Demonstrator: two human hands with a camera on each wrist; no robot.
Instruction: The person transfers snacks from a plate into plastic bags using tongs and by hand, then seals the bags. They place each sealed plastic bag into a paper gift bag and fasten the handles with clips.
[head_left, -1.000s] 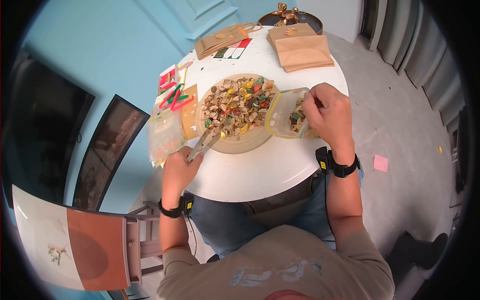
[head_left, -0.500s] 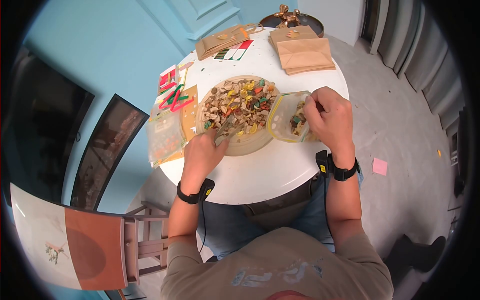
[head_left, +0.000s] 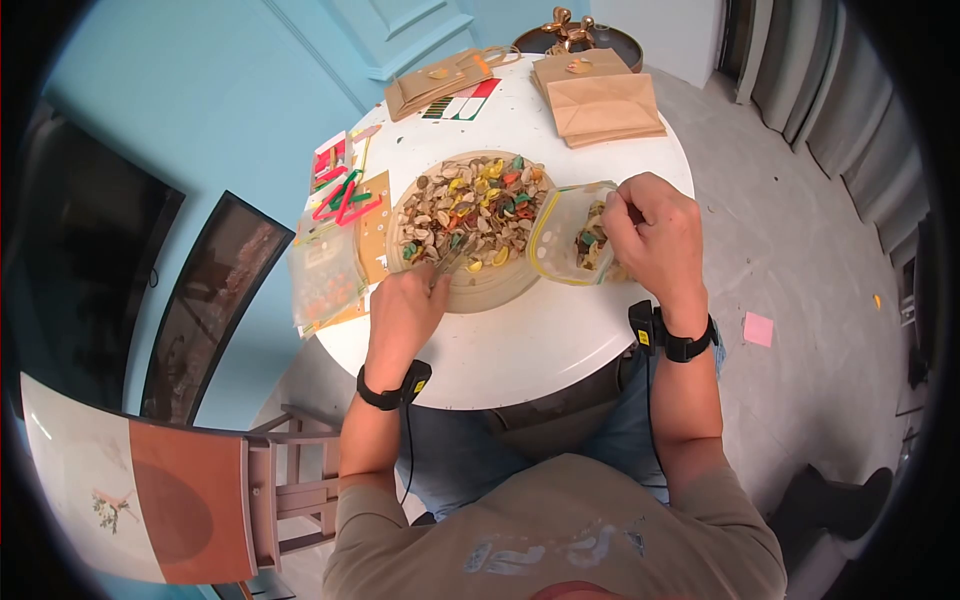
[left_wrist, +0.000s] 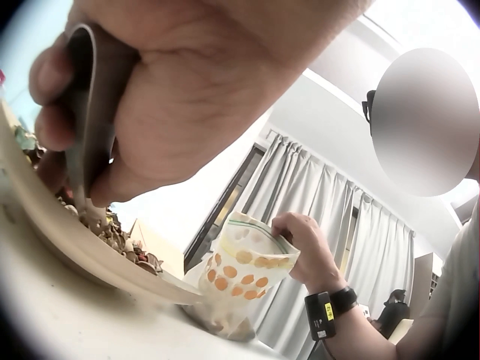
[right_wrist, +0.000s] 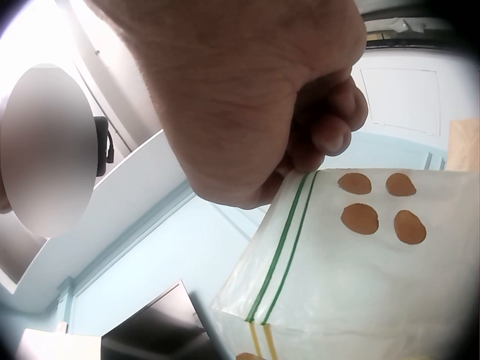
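My left hand (head_left: 408, 312) grips metal tongs (left_wrist: 105, 86), their tips down among the dried potpourri pieces (head_left: 470, 205). These brown, yellow, orange and green bits are heaped on a round beige plate (head_left: 495, 298). My right hand (head_left: 657, 232) pinches the upper edge of a translucent zip bag (right_wrist: 375, 277) with orange dots and a green-lined seal. The bag's mouth stands apart, facing the plate, and some potpourri lies inside. In the left wrist view the tongs' bent end shows in the left palm; their tips are hidden by fingers and the plate rim.
Folded brown paper bags (head_left: 605, 108) lie at the table's back right, more paper bags (head_left: 440, 85) at the back left. Red and green strips (head_left: 343, 195) and a flat zip bag (head_left: 328, 270) are on the left. A pink paper square (head_left: 758, 329) lies on the floor.
My left hand has moved right and forward, bringing the tongs from the plate's front-left edge into the potpourri. The right hand and its bag stay nearly in place.
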